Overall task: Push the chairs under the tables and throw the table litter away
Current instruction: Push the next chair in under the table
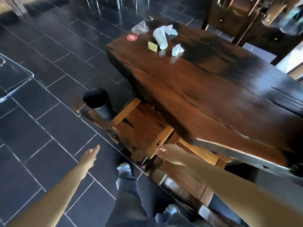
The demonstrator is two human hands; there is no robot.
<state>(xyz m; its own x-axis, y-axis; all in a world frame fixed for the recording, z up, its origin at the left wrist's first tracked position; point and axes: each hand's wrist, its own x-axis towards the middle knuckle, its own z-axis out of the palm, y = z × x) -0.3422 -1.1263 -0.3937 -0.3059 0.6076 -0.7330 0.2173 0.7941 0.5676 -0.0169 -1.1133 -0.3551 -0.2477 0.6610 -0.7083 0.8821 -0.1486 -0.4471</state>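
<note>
Head view: left hand open above bare floor, right hand, grip unclear, at chair beneath table edge.

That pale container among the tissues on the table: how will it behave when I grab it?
The pale container looks long, round and narrower at its near end, so a sideways knock may tip or roll it on the table. It seems translucent and thin-walled: probably light and crushable. Contents unclear.
</note>
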